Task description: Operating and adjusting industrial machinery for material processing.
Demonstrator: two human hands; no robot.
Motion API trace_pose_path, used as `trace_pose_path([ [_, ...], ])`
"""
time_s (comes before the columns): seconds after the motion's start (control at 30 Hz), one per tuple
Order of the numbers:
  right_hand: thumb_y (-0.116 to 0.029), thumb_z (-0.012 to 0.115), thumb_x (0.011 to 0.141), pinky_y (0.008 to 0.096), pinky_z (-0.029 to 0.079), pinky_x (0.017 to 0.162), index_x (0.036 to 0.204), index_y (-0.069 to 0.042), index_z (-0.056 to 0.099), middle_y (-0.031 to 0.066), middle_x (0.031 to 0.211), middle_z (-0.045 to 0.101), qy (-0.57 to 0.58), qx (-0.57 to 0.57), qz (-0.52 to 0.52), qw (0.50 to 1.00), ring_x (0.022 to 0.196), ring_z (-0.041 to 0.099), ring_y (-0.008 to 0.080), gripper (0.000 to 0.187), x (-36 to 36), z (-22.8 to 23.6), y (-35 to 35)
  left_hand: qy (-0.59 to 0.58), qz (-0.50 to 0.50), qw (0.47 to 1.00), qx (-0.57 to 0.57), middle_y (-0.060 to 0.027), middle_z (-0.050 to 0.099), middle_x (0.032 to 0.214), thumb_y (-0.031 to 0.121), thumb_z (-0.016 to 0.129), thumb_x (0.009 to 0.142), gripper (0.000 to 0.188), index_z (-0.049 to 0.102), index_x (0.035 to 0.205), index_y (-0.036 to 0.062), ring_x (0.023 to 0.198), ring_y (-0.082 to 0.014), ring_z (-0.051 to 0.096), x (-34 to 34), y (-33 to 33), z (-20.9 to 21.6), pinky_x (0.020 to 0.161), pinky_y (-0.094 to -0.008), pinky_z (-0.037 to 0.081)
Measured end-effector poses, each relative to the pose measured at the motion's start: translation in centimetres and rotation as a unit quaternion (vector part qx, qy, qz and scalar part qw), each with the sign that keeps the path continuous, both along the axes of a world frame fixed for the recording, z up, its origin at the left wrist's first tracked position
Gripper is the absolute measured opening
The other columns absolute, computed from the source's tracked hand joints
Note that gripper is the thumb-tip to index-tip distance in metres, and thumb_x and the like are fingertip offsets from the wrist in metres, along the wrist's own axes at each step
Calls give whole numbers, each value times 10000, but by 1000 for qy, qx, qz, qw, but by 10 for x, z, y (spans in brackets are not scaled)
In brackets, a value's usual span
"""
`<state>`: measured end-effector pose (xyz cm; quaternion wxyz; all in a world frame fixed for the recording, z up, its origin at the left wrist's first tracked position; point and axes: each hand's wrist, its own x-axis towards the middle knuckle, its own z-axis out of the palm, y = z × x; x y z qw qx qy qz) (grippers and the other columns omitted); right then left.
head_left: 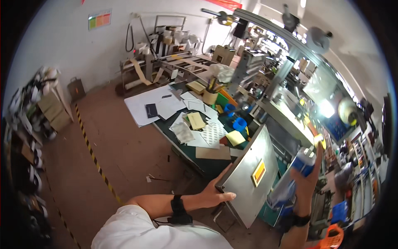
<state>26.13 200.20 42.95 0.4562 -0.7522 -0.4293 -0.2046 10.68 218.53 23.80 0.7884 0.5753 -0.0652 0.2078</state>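
Plainly, the left hand (213, 195) pinches a flat, rectangular grey metal panel (243, 184), thumb over its eight-o'clock corner, other fingers partly hidden behind. Toward five o'clock in view, its long axis points to one o'clock. At its three o'clock, the right hand (304, 180) overlaps a blurred blue-and-white object (302, 164); I cannot tell its grip.

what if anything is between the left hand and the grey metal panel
Nothing visible: the left hand touches the grey metal panel directly, gripping it at the edge. The yellow-edged piece on the panel's face sits apart from the thumb, not in between.
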Motion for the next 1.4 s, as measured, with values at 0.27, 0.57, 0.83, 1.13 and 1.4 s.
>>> trace_pose_path([
  [0.27,-269,897,697,349,534,862,1260,-25,558,156,1094,685,91,-83,145,982,984,670,214,700,-14,-18,351,-29,-76,990,-118,-90,438,1455,150,720,910,989,21,1608,92,1254,-154,437,1,33,-55,1063,-308,368],
  [0.57,-332,883,715,397,521,914,1462,-19,359,214,1302,596,2,-113,96,989,1064,668,312,964,-6,-137,509,62,-176,960,-211,-101,425,1462,168,709,920,974,23,1606,87,1279,-153,422,-6,50,-64,1068,-308,358],
  [0.83,-184,803,813,297,540,664,1207,-47,639,121,989,723,43,-337,151,928,834,707,165,448,-19,-41,296,-28,-80,988,-126,-115,436,1457,125,724,892,989,35,1599,56,1268,-152,448,8,48,-62,1063,-309,378],
  [1.13,-289,664,946,356,525,699,1039,-35,692,175,876,678,188,-352,115,910,788,671,312,272,-136,-122,-3,-24,-49,997,56,-132,515,1355,95,734,797,925,201,1544,-26,1216,-190,530,27,50,16,1036,-327,433],
  [1.4,-247,568,999,421,431,544,683,-19,471,179,623,526,254,-93,110,956,585,563,371,401,-165,-176,24,-10,-84,995,55,-108,592,1216,62,702,774,860,269,1507,-58,1102,-160,585,24,25,35,953,-322,485],
])
